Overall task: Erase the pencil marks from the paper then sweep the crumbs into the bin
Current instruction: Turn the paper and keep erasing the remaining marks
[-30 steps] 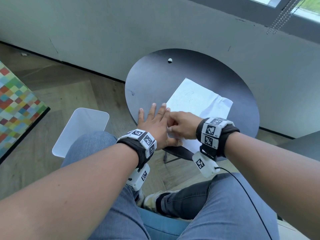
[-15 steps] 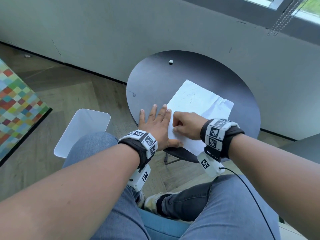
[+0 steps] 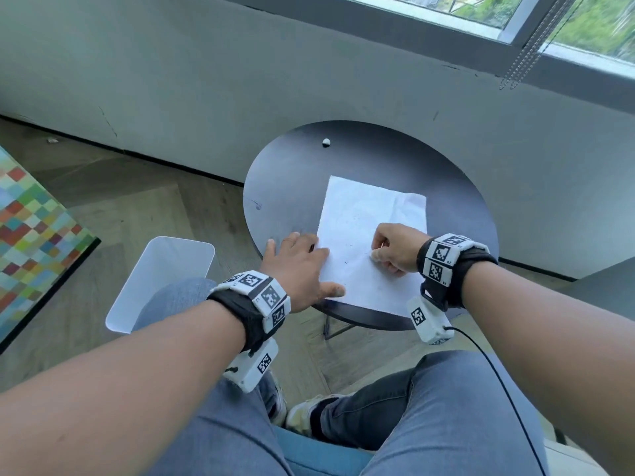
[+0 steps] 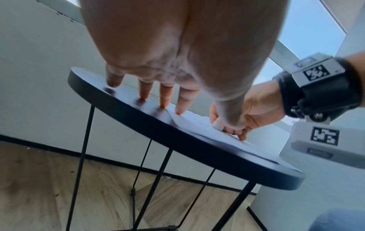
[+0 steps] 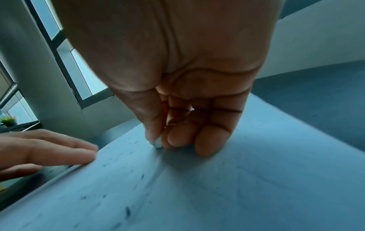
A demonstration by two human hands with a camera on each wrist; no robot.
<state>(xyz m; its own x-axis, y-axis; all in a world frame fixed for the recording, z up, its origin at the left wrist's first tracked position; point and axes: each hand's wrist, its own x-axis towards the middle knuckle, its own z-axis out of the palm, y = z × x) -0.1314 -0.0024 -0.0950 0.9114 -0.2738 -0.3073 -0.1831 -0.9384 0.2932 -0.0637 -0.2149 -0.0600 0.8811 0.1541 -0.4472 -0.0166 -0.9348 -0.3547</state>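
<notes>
Right hand (image 3: pixel 395 250): you are pinching a small eraser (image 5: pixel 157 144) against the paper (image 3: pixel 360 235).
Left hand (image 3: pixel 299 266): flat, fingers straight, pressing the paper's left edge.
Paper: lying on the tabletop (image 3: pixel 292 173).
Bin (image 3: pixel 158 280): standing left of the paper, on the floor.

Surface (image 3: pixel 292 173): bare dark band open to me left of and beyond the paper (image 3: pixel 364 214); one small white lump (image 3: pixel 326 142) near the far rim; wall (image 3: pixel 240 80) close behind; bin (image 3: pixel 161 280) standing open-topped on the floor below the left edge, beside my knee.
</notes>
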